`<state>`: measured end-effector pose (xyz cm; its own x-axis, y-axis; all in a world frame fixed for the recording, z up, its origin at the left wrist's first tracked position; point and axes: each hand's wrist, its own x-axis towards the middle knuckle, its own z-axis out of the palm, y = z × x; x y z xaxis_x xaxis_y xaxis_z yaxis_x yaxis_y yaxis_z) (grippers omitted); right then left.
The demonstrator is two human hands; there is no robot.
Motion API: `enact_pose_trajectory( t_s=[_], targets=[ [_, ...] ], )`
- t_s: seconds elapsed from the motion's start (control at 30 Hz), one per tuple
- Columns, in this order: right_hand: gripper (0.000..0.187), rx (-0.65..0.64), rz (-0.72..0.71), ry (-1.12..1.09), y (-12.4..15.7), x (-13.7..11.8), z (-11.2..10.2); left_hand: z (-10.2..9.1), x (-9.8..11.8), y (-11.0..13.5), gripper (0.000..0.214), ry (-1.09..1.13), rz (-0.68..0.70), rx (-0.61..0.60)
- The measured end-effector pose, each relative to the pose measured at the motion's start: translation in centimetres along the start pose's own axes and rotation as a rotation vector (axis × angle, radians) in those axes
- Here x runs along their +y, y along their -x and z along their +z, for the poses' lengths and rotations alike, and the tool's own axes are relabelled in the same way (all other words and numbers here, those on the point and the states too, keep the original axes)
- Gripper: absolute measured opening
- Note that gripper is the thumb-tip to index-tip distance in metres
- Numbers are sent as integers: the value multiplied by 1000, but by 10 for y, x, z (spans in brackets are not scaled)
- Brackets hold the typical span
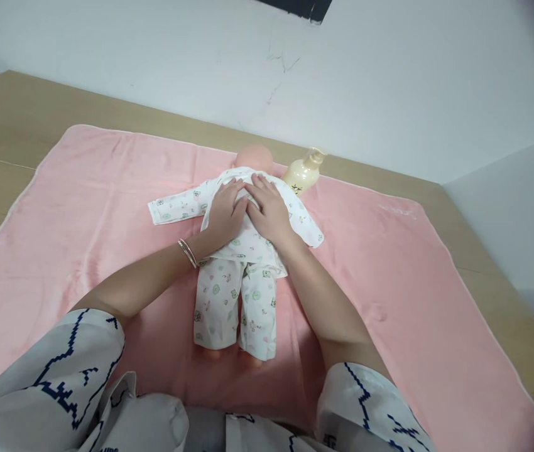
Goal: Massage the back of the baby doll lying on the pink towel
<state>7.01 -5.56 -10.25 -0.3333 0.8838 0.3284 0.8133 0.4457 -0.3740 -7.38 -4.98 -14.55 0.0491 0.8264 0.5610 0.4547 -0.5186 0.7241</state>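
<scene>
A baby doll (217,295) in a white printed top and trousers lies stretched out on a pink blanket (120,251). Its smooth head (254,157) points away from me, with no face showing. Both sleeves spread out to the sides, and the feet peek from the trouser hems. My left hand (225,213) rests flat on the upper body of the doll, fingers extended. Beside it my right hand (269,210) lies flat on the same top, the two hands touching or nearly so near the thumbs. Neither hand grips anything.
A cream bottle (305,172) lies tilted just right of the doll's head, near the blanket's far edge. Under the blanket is a wooden table (26,113), which meets a white wall (177,69) at the back. A chair edge shows far left.
</scene>
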Motion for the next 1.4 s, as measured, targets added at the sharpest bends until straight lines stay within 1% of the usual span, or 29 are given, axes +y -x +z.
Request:
enact_pose_trajectory(
  t_s=[0.07, 0.13, 0.2, 0.3, 0.4, 0.47, 0.53, 0.63, 0.7, 0.8, 0.9, 1.0, 1.07, 1.13, 1.3, 1.33, 1.4],
  targets=[
    [53, 36, 26, -37, -5, 12, 2, 1, 0, 0, 45, -22, 17, -12],
    [54, 47, 52, -11, -5, 12, 3, 1, 0, 0, 45, -30, 25, -15],
    [54, 50, 81, 53, 0, 1, 4, 1, 0, 0, 46, -29, 22, -7],
    [54, 37, 129, 174, 12, -25, 5, 1, -3, 1, 48, -18, 8, 7],
    [54, 6, 105, 269, 21, -44, 7, 0, -5, 1, 46, 1, 16, 1],
    [53, 0, 71, 272, 22, -45, 6, 0, -5, 2, 46, -6, 27, -6],
    [53, 1, 55, 215, 18, -37, 4, -1, -4, 2, 48, -50, 49, 3],
    [56, -11, 41, 91, 9, -15, 0, -1, 1, 4, 47, -144, 70, 48],
    [59, -11, 13, 30, 4, 0, -1, -1, 5, 5, 43, -191, 38, 65],
    [59, 1, -66, -37, 1, 17, -1, -1, 7, 5, 42, -230, 8, 56],
    [59, 8, -155, -95, 2, 30, 0, 0, 4, 2, 44, -236, 53, 41],
    [58, 19, -179, -86, 3, 36, 0, 3, -4, 0, 49, -223, 85, 24],
    [56, -8, -154, -37, 3, 32, -1, 5, -9, 0, 52, -200, 81, 16],
    [56, -39, -87, 20, 4, 20, -2, 6, -13, -1, 55, -176, 66, -1],
    [64, -45, 204, 115, 12, -15, -7, 5, -13, -2, 67, -166, 35, -82],
    [66, -60, 232, 127, 12, -18, -8, 5, -11, -2, 68, -169, 32, -87],
    [68, -110, 226, 134, 12, -17, -10, 5, -9, -2, 68, -183, 29, -91]
  ],
)
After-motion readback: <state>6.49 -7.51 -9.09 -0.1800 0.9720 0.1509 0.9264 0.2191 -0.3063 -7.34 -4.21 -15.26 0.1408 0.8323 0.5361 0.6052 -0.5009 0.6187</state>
